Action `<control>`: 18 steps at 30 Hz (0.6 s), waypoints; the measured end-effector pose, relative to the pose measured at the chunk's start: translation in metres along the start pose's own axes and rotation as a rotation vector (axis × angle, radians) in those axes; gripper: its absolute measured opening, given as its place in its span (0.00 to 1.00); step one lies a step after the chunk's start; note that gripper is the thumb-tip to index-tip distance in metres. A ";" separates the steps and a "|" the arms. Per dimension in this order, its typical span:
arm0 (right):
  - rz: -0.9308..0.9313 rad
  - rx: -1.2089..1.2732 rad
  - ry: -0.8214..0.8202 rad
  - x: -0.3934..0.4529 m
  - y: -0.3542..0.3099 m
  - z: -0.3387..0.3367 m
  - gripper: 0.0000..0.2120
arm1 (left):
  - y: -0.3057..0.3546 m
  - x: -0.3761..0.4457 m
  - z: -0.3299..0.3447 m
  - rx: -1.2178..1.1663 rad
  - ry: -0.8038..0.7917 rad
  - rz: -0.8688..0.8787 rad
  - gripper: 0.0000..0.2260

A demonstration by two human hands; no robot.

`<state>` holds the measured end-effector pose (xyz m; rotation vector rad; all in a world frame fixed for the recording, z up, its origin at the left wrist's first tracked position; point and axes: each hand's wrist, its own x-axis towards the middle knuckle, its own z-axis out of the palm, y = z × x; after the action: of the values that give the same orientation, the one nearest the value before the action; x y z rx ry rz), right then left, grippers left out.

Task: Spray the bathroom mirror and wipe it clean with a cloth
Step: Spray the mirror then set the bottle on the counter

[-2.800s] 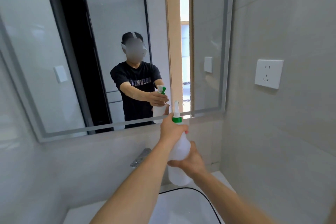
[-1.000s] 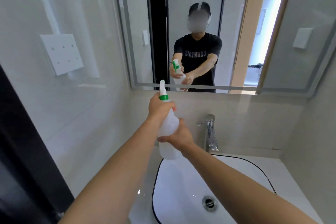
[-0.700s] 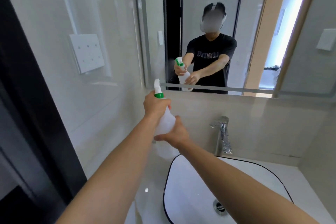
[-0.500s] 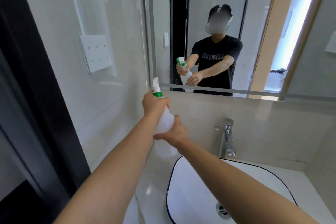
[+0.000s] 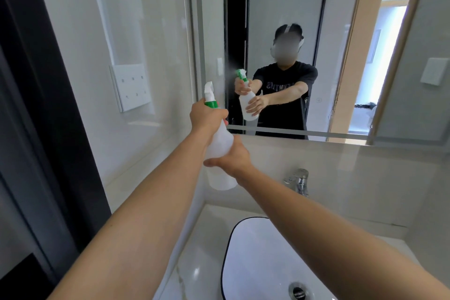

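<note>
Mirror (image 5: 304,31) first: one of them, a wide wall mirror with a thin pale frame, its lower edge running just above the tiled strip behind the basin. It shows my reflection holding the bottle out, and a faint puff of mist hangs at the glass near its left edge.

One spray bottle (image 5: 220,143) is in my hands, a cloudy white plastic body with a green collar and a white trigger head (the nozzle points at the glass). It sits upright, raised in front of the mirror's lower left corner and above the left rim of the sink.

My left hand (image 5: 207,117) is wrapped tight round the bottle's neck just under the collar; I cannot tell how the trigger finger lies. My right hand (image 5: 233,157) cups the body lower down, fingers curled round it.

Below are one white sink (image 5: 255,263) with a dark rim and one chrome tap (image 5: 298,180) at its back edge.
</note>
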<state>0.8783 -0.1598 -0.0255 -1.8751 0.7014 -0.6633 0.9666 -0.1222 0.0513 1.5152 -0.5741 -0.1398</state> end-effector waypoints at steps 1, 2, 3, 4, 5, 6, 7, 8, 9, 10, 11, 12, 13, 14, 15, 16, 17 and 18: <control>0.002 0.006 0.001 0.000 0.000 -0.002 0.39 | 0.002 -0.001 0.002 -0.001 -0.004 -0.002 0.11; 0.002 0.009 0.002 -0.001 -0.001 -0.004 0.39 | 0.003 -0.002 0.004 -0.008 -0.013 -0.001 0.11; 0.002 0.008 0.006 -0.001 0.000 -0.006 0.38 | 0.004 -0.003 0.006 -0.016 -0.026 0.001 0.11; 0.002 0.005 0.014 -0.002 0.000 -0.008 0.38 | 0.004 -0.003 0.008 -0.028 -0.045 0.004 0.11; 0.003 0.004 0.022 -0.002 -0.001 -0.011 0.37 | 0.006 -0.004 0.010 -0.039 -0.067 0.008 0.10; 0.004 0.004 0.029 -0.002 -0.002 -0.015 0.37 | 0.007 -0.003 0.012 -0.044 -0.085 0.013 0.10; 0.002 0.006 0.035 -0.001 -0.003 -0.018 0.38 | 0.010 -0.003 0.015 -0.043 -0.103 0.019 0.11; -0.003 0.008 0.042 -0.001 -0.005 -0.023 0.38 | 0.013 -0.003 0.018 -0.047 -0.118 0.027 0.12; -0.010 0.011 0.048 0.000 -0.006 -0.027 0.38 | 0.018 -0.004 0.021 -0.055 -0.130 0.037 0.13; -0.020 0.012 0.054 0.001 -0.008 -0.031 0.38 | 0.023 -0.004 0.024 -0.065 -0.138 0.047 0.14; -0.029 0.013 0.063 0.002 -0.009 -0.035 0.38 | 0.028 -0.004 0.028 -0.070 -0.142 0.055 0.15; -0.037 0.018 0.073 0.003 -0.010 -0.039 0.38 | 0.032 -0.003 0.032 -0.072 -0.146 0.063 0.15; -0.043 0.024 0.086 0.004 -0.011 -0.043 0.37 | 0.037 -0.004 0.036 -0.076 -0.154 0.073 0.16; -0.047 0.028 0.099 0.004 -0.011 -0.047 0.37 | 0.041 -0.005 0.041 -0.073 -0.159 0.080 0.16; -0.050 0.031 0.113 0.004 -0.010 -0.051 0.37 | 0.044 -0.006 0.045 -0.052 -0.161 0.080 0.16; -0.050 0.029 0.128 0.004 -0.009 -0.055 0.37 | 0.047 -0.008 0.050 -0.027 -0.161 0.082 0.15; -0.045 0.026 0.140 0.004 -0.007 -0.060 0.37 | 0.048 -0.010 0.055 -0.012 -0.167 0.087 0.13; -0.039 0.024 0.152 0.004 -0.004 -0.064 0.37 | 0.049 -0.012 0.061 -0.009 -0.176 0.091 0.12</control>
<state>0.8360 -0.1998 0.0021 -1.8342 0.7522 -0.8426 0.9167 -0.1677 0.0919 1.4739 -0.7808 -0.2067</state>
